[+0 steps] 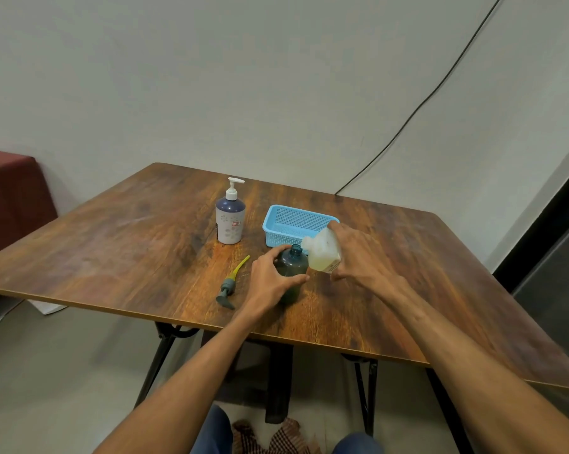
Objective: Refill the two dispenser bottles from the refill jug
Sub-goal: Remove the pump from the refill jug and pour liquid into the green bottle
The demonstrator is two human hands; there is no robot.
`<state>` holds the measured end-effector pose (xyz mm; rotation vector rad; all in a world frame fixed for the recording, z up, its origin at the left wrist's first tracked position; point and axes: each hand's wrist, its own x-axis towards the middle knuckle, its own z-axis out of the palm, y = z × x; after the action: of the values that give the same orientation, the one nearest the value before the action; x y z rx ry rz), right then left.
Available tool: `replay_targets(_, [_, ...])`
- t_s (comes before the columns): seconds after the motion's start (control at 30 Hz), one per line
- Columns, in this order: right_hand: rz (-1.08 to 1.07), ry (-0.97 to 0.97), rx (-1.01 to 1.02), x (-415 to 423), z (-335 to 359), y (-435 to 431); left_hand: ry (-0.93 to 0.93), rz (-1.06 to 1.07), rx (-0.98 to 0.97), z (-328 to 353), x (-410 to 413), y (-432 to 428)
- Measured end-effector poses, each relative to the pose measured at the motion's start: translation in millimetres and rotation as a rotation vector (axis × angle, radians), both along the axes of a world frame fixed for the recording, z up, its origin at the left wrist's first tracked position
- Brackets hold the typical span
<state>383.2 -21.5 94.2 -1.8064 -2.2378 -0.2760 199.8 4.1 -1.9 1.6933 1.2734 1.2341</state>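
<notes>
A dark green dispenser bottle stands open-necked near the middle of the wooden table. My left hand grips its body. My right hand holds a translucent white refill jug with pale yellow liquid, tilted so its mouth sits just right of the bottle's neck. The green bottle's pump, with a yellow tube, lies on the table to the left. A second dispenser bottle, white and dark blue with a white pump on, stands behind it.
A light blue perforated basket sits behind the jug. A black cable runs down the wall to the table's far edge. A dark red seat stands at the left. My knees are under the table's near edge.
</notes>
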Motion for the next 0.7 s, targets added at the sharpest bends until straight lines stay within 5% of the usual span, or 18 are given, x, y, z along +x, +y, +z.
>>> replay_targets(0.7, [0.019,-0.065,0.008,-0.4,4.9,3.9,0.017,0.000,0.019,6.1,-0.6,-2.9])
